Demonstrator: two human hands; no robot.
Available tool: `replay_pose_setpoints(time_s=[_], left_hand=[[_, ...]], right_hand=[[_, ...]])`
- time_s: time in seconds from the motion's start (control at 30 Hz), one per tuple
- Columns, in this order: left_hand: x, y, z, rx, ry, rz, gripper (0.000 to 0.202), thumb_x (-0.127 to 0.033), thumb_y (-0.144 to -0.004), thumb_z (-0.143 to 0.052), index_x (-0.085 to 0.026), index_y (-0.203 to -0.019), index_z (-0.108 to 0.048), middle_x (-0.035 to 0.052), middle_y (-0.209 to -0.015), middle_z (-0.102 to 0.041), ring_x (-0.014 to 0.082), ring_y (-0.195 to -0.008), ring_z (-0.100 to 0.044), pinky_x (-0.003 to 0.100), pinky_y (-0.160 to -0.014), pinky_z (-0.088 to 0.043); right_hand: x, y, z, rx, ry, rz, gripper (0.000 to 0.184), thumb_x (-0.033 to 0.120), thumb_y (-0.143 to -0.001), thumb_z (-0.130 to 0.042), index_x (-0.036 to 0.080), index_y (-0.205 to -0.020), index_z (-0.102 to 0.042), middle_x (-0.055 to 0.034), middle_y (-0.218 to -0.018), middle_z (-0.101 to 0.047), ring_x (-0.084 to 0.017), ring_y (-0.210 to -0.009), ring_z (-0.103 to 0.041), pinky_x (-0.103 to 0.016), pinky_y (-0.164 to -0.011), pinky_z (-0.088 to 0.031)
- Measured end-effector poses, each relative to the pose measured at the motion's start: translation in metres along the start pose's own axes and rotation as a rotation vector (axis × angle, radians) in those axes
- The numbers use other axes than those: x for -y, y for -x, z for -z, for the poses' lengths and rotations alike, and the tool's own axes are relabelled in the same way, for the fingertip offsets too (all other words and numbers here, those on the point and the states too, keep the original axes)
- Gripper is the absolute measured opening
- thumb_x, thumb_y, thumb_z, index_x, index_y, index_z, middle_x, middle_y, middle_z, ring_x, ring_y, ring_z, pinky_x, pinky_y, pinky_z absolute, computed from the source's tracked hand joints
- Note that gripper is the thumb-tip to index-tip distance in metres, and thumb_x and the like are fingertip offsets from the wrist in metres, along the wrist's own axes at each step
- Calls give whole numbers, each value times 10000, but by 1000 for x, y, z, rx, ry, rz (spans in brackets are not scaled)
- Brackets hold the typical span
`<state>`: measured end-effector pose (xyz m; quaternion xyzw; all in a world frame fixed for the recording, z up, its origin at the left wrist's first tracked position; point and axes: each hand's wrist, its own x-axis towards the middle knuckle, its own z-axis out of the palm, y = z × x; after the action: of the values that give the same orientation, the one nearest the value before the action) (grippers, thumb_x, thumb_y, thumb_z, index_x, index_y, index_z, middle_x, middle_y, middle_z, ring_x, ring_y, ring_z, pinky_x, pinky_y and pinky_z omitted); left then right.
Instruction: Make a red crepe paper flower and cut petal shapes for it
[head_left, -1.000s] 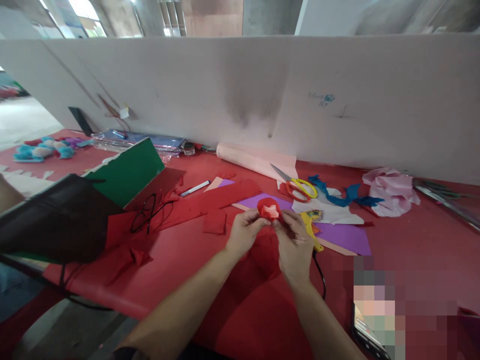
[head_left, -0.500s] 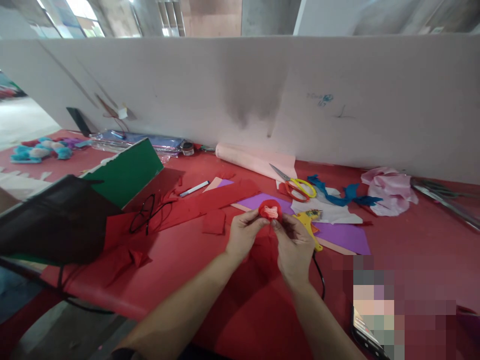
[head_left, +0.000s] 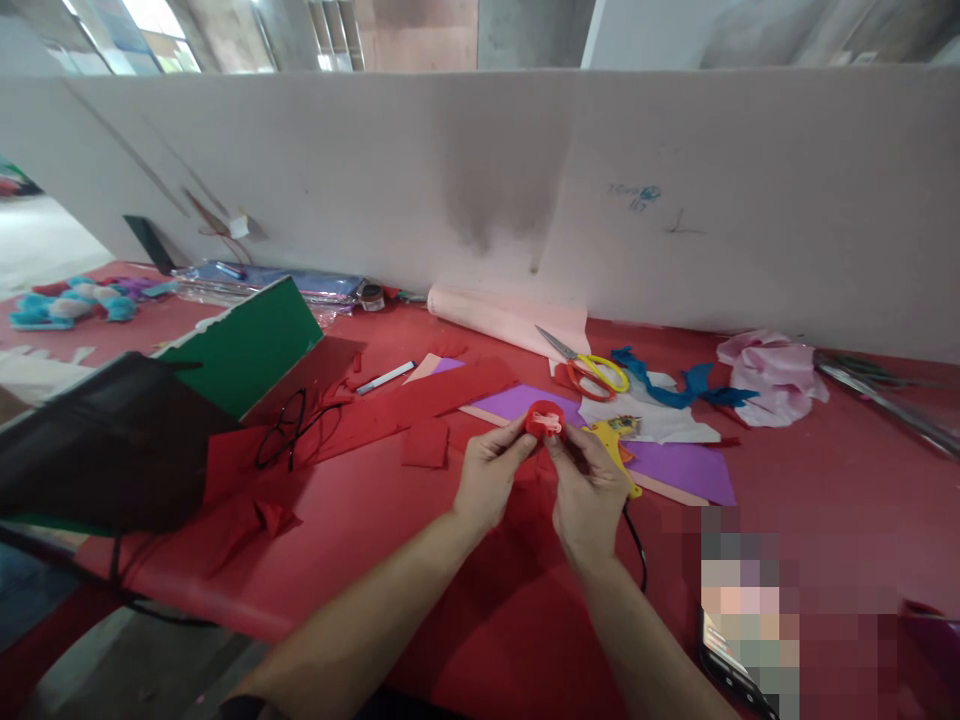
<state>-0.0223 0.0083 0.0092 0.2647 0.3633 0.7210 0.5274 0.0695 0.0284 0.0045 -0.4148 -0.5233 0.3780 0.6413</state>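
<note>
Both my hands meet over the red table (head_left: 390,520) and pinch a small red paper flower (head_left: 545,419) with a pale pink centre. My left hand (head_left: 489,475) grips its left side with thumb and fingers closed. My right hand (head_left: 589,488) pinches it from the right, fingers curled. A yellow glue gun (head_left: 619,446) lies just right of my right hand, its black cord (head_left: 639,555) running toward me. Red paper pieces (head_left: 427,441) lie left of my hands.
Scissors with yellow and orange handles (head_left: 592,371), blue scraps (head_left: 671,388), purple sheets (head_left: 679,465), a pink paper roll (head_left: 510,318) and crumpled pink paper (head_left: 772,375) lie behind. Green card (head_left: 247,345), a black bag (head_left: 105,440), glasses (head_left: 289,425) and a marker (head_left: 385,377) are at left. A white wall (head_left: 480,190) backs the table.
The flower has been squeezed smaller and tighter between my fingers. My hands shifted slightly forward; the view drifted a little to the right.
</note>
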Motion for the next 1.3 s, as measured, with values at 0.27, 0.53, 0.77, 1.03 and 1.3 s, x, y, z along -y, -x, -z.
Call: replay_pose_setpoints(time_s=[0.27,0.53,0.77,1.03,1.3], left_hand=[[0,2,-4,-73,55,5,252,-242,-655,-803,-203,-904,-785,48,-939,-772,157,-822,-695,331,-893,-538],[0,2,-5,-92,11,-11,283,-282,-678,-793,-201,-949,-777,52,-936,-769,185,-880,-694,363,-929,-523],[2,6,-6,-113,-6,-33,277,-277,-714,-758,-186,-976,-761,47,-956,-762,192,-923,-688,361,-928,-523],[4,6,-6,-250,-6,-80,216,-225,-713,-740,-195,-853,-578,0,-770,-712,133,-727,-679,292,-778,-544],[6,22,-6,-205,-417,-307,188,-335,-870,-601,-169,-935,-664,50,-892,-696,151,-843,-657,288,-824,-525]], right_hand=[[2,4,-2,6,42,36,188,306,-810,-690,204,-955,-752,-46,-899,-699,-182,-828,-627,-369,-811,-515],[7,8,-2,-8,187,96,227,316,-818,-679,206,-1003,-752,-56,-917,-667,-181,-831,-609,-339,-759,-533],[14,8,-2,-27,290,239,178,297,-848,-654,213,-960,-764,-52,-863,-681,-182,-795,-622,-338,-756,-537],[11,14,-8,-26,322,318,148,241,-848,-665,199,-950,-764,-58,-836,-678,-168,-763,-622,-315,-737,-533],[6,8,-4,-28,177,73,174,308,-827,-675,187,-918,-760,-31,-803,-654,-154,-723,-584,-299,-692,-511]])
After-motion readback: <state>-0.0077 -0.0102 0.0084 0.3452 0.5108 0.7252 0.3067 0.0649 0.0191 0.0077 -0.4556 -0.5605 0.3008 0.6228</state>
